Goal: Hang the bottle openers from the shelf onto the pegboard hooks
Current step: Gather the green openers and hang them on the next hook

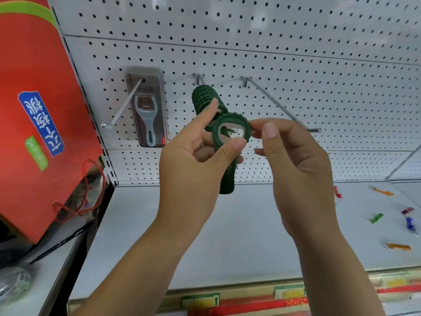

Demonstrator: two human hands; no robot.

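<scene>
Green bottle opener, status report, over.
Left hand and right hand pinch green bottle opener by ring. Held at hung green stack; threaded or not, unclear. Nothing blocking.

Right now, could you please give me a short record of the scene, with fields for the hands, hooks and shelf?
Left hand: pinches the ring of the green bottle opener
Right hand: fingers hold the ring's right edge
Left hook: carries one packaged grey opener
Middle hook: carries a stack of green openers, behind the held one
Right hook: bare
Shelf: small coloured items lie at its right end
</scene>
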